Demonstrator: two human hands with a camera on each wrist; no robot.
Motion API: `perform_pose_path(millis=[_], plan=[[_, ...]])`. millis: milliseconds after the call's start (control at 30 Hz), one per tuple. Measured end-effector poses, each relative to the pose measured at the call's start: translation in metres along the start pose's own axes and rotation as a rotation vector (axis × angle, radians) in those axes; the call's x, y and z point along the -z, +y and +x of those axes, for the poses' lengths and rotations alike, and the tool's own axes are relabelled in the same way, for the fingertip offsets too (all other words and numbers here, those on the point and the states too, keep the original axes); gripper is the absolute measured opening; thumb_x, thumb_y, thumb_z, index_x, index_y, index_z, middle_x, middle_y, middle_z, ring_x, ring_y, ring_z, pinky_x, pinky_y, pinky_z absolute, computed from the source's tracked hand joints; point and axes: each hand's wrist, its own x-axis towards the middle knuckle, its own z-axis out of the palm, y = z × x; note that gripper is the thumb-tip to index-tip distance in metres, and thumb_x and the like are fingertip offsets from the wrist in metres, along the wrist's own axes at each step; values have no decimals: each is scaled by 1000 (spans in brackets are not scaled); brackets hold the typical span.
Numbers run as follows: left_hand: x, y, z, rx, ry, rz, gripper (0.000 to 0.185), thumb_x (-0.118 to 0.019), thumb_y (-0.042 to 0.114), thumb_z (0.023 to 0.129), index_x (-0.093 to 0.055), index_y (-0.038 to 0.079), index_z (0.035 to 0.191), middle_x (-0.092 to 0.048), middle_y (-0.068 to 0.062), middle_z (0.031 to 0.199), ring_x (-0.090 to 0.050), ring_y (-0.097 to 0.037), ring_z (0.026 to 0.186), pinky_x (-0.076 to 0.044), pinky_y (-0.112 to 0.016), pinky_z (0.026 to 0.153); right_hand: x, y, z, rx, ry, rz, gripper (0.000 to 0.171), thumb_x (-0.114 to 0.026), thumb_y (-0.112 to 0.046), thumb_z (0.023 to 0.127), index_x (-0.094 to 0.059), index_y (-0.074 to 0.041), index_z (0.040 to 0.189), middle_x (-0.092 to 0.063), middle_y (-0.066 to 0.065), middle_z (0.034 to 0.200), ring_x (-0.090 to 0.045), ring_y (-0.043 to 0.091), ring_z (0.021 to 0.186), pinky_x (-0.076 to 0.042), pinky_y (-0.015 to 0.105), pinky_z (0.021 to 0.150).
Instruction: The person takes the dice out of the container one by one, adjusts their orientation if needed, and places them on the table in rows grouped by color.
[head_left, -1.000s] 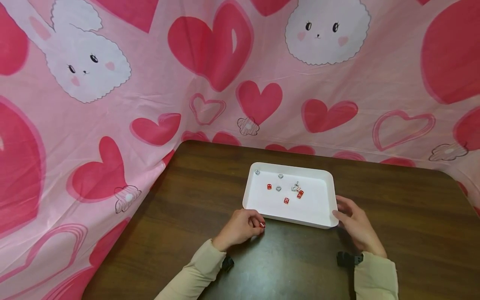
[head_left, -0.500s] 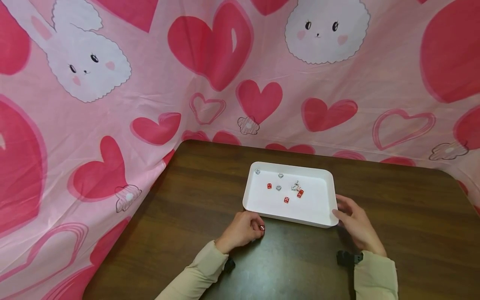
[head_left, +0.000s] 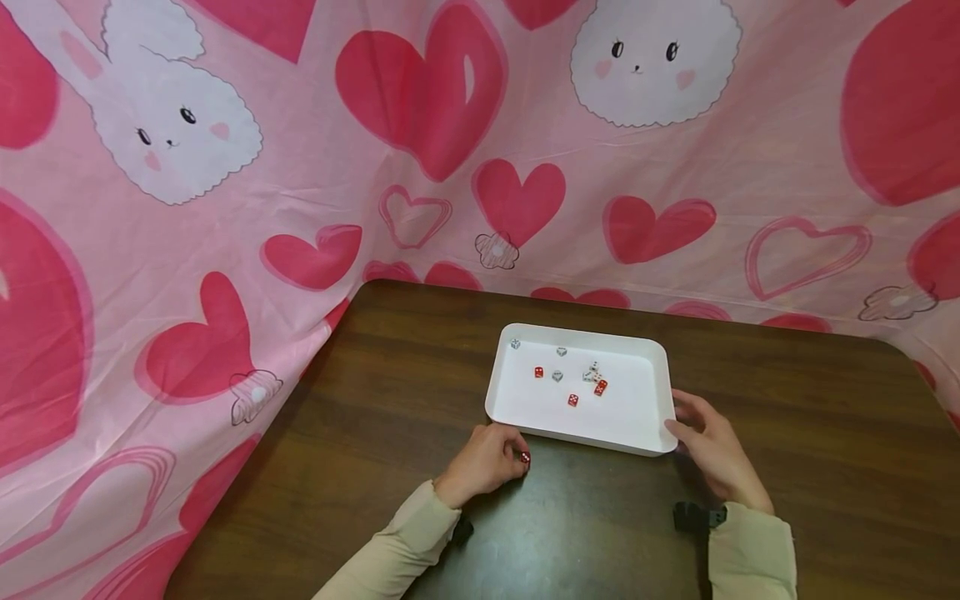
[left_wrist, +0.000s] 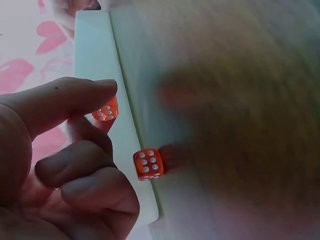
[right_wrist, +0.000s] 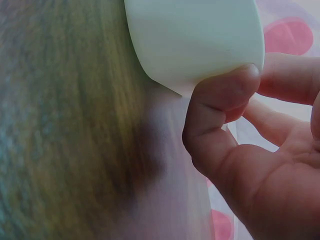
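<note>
My left hand (head_left: 483,464) is just in front of the near left corner of a white tray (head_left: 633,421). Its thumb and forefinger pinch a red die (left_wrist: 105,111) with white dots. A second red die (left_wrist: 148,164) lies on the table close to the tray wall in the left wrist view; in the head view the hand hides it. At the tray's near right corner, my right hand (head_left: 712,446) grips the wall, thumb (right_wrist: 232,85) on one side and fingers behind. Inside the tray lie red dice, one (head_left: 573,400) near the front, and several clear dice, one (head_left: 557,376) near the middle.
The dark brown wooden table (head_left: 405,367) reaches back to a pink cloth (head_left: 315,158) with hearts and rabbit faces, which hangs behind and along the left. Dark straps, one (head_left: 697,517) at the right wrist, show beside the sleeves.
With the red die, my left hand has shifted slightly toward the person, away from the tray's front edge. The right hand, the tray and the dice inside have stayed put.
</note>
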Motion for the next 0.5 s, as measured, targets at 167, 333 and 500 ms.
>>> perform_pose_path(millis=[167,333,500], plan=[[-2,0,1,5,0,23,6,-74,9,74,-72,14,77,-50,11,51,-43,1,44,-36,-18,44,0,2,1,2,0,2,59,-52,-18,100,-26,1,149,-39,30,136,-48,34,111,-54,29,80],[-4,-1,1,41,-7,24,8,-74,7,73,-73,13,77,-49,10,51,-43,0,44,-36,-19,44,0,3,1,2,-2,3,59,-52,-19,100,-26,0,149,-39,30,137,-48,34,112,-54,30,81],[-3,0,1,53,-16,21,9,-73,6,72,-73,12,78,-50,10,51,-44,-1,45,-38,-20,45,0,2,1,8,4,8,59,-52,-17,99,-26,1,149,-40,30,136,-48,33,111,-53,27,79]])
